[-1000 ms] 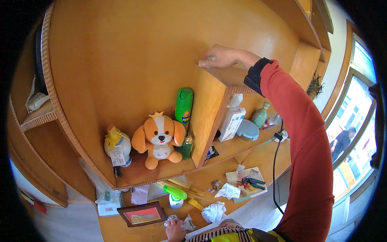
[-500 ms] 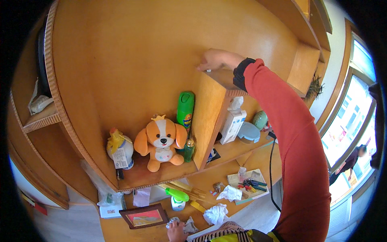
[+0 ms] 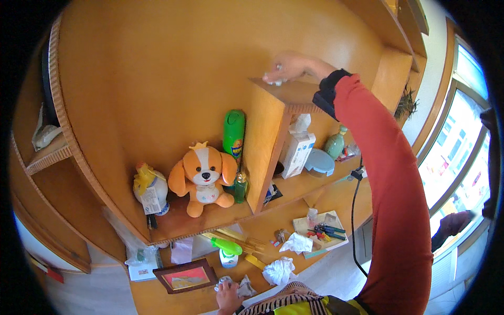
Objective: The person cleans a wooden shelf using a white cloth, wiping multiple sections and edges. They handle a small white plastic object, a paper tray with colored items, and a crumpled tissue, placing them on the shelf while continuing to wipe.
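My right hand reaches up to the top of the wooden divider, fingers closed over a wad of white tissue pressed to that surface. Low down, my left hand rests at the desk edge, its fingers curled on a crumpled tissue. A second greyish crumpled piece lies beside it. Left of the divider sit an orange-and-white plush dog, a green spray can, a small green bottle and a white jar with a yellow bow.
Right of the divider stand a tissue box, a round blue container and a green vase. The desk holds a picture frame, a spray bottle, crumpled paper and a tool tray. A black cable hangs down.
My right hand has shifted slightly right along the divider top, and more of the tissue under it shows. The view has moved a little; my left hand stays by the crumpled tissue.
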A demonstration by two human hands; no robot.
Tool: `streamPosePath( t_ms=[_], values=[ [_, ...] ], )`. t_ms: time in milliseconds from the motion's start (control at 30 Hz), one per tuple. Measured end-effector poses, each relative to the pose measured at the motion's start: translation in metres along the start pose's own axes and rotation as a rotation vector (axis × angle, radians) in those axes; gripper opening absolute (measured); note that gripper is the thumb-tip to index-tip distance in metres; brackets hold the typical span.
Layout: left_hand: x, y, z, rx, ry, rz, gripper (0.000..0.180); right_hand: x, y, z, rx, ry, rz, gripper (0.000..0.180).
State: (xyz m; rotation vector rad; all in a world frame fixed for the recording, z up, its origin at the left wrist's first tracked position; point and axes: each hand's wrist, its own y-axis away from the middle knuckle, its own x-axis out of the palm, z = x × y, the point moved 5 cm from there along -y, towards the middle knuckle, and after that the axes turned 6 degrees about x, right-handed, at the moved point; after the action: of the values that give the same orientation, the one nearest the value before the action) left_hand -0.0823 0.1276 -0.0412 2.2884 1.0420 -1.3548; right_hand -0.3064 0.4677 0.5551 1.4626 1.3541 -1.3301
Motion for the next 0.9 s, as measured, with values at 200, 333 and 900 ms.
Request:
streamPosePath(
  t_ms=[200,333,900],
  values=[
    [-0.006,-0.002,-0.005,-0.005,-0.022,-0.005,0.048,-0.034,0.106,-0.009,-0.28,-0.696,-0.171,0.04],
    [-0.004,-0.002,-0.005,-0.029,-0.006,0.024,0.046,-0.002,0.193,-0.016,-0.37,-0.479,-0.169,0.047],
    [-0.048,-0.003,-0.049,-0.049,-0.061,-0.042,0.074,0.424,0.319,0.048,0.37,-1.877,0.567,0.045]
  ],
)
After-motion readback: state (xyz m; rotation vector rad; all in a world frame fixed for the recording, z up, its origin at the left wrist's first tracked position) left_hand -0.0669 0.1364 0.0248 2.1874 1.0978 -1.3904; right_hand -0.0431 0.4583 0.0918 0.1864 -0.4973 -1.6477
